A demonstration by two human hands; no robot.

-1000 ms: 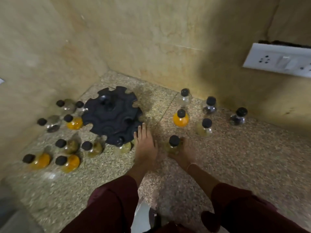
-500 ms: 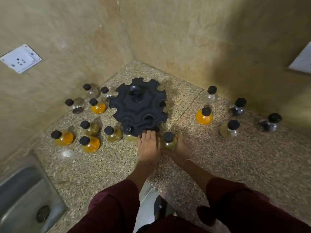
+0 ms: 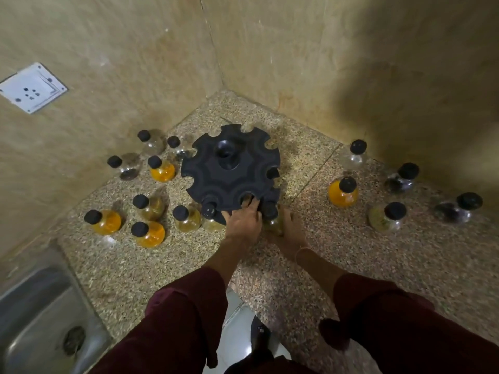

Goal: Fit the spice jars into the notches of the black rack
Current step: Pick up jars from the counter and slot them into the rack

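Black and round, the rack (image 3: 231, 171) stands in the corner of a speckled stone counter (image 3: 310, 260). The left hand (image 3: 243, 221) lies flat on its near edge, fingers together over a notch. The right hand (image 3: 290, 229) is wrapped around a greenish jar (image 3: 272, 220) at the rim, just beside a notch. Another jar (image 3: 209, 215) sits in a near notch. More jars stand left and right.

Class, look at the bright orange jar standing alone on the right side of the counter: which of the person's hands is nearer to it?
Right. The right hand, gripping a jar at the rack's front edge, lies closer to the orange jar; the left hand rests farther left.
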